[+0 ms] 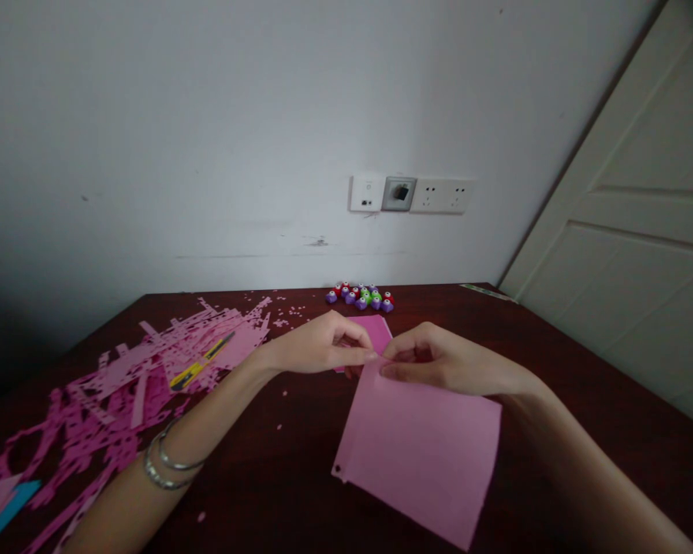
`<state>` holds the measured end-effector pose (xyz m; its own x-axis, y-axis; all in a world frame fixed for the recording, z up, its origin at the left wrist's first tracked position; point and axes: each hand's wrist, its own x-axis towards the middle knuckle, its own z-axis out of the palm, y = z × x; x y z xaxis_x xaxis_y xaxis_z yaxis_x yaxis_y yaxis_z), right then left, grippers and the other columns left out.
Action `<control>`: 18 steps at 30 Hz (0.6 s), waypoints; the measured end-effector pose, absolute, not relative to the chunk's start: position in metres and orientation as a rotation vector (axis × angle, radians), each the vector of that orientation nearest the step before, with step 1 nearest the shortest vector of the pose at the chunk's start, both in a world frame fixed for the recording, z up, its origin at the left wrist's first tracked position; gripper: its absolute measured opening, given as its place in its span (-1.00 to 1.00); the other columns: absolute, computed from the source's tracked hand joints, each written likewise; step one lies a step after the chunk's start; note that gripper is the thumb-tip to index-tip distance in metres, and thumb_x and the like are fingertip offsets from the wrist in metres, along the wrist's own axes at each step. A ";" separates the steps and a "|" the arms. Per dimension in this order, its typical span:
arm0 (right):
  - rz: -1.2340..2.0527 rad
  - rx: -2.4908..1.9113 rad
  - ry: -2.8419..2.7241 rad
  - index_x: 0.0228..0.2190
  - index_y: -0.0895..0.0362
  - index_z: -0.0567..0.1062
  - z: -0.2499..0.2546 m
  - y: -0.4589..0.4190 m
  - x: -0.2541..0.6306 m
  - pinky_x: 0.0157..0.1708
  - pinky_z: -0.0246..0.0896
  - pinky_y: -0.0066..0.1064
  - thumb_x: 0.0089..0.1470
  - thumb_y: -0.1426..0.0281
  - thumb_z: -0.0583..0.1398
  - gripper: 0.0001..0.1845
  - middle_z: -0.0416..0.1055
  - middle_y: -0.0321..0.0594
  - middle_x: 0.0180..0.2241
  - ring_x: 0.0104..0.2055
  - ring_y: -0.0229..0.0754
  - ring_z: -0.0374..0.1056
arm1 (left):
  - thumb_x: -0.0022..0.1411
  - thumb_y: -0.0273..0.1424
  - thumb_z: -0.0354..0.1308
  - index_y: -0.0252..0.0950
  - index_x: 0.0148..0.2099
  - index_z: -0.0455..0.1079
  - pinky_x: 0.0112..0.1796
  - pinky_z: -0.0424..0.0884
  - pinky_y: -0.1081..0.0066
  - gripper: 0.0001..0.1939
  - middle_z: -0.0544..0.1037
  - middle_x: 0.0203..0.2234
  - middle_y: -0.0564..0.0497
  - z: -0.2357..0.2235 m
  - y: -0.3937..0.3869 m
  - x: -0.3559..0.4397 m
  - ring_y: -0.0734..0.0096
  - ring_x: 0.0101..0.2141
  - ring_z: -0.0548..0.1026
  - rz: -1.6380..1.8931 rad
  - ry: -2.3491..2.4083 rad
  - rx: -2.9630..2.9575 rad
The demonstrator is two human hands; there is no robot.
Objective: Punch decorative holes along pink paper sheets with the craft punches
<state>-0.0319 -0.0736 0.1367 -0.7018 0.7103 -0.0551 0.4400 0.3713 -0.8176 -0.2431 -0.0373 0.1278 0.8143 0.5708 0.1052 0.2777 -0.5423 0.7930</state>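
Observation:
A pink paper sheet (424, 450) hangs tilted above the table, with a small dark hole or dot at its lower left corner. My left hand (332, 346) pinches the sheet's upper left corner between thumb and fingers. Right beside it, my right hand (433, 358) grips the same corner area, its fingers closed on the paper. Behind my hands lies a stack of brighter pink paper (373, 329), partly covered by them. What the fingertips do at the corner is partly hidden.
Pink punched paper scraps (121, 385) heap on the left of the dark table (254, 477), with a yellow utility knife (199, 365) on them. Small colourful figures (361, 296) stand near the wall. Blue and pink sheets (8, 504) lie at lower left; a thin strip (488, 292) lies back right.

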 end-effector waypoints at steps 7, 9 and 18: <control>1.223 -0.979 -2.327 -0.39 0.21 0.50 0.134 -0.074 -0.035 -0.58 0.00 -0.54 0.11 0.17 0.05 -0.61 0.31 -0.31 -0.54 -0.55 -0.37 0.11 | 0.17 -0.30 0.07 -0.38 -0.40 0.39 -0.55 0.10 0.55 -0.76 0.31 -0.62 0.13 0.131 -0.041 -0.241 0.64 -0.59 0.15 0.410 0.572 2.162; 1.198 -0.982 -2.348 -0.41 0.21 0.48 0.132 -0.074 -0.036 -0.60 -0.04 -0.54 0.11 0.16 0.05 -0.61 0.27 -0.33 -0.57 -0.56 -0.38 0.07 | 0.17 -0.31 0.07 -0.38 -0.41 0.39 -0.54 0.10 0.55 -0.77 0.29 -0.63 0.14 0.131 -0.042 -0.241 0.64 -0.59 0.15 0.392 0.559 2.163; 1.256 -0.840 -2.244 -0.54 0.23 0.45 0.130 -0.074 -0.042 -0.62 -0.15 -0.52 0.06 0.19 0.12 -0.64 0.09 -0.40 -0.64 -0.58 -0.40 -0.06 | 0.10 -0.37 0.12 -0.39 -0.50 0.37 -0.53 0.11 0.52 -0.80 0.28 -0.66 0.12 0.130 -0.039 -0.242 0.60 -0.58 0.18 0.432 0.505 1.983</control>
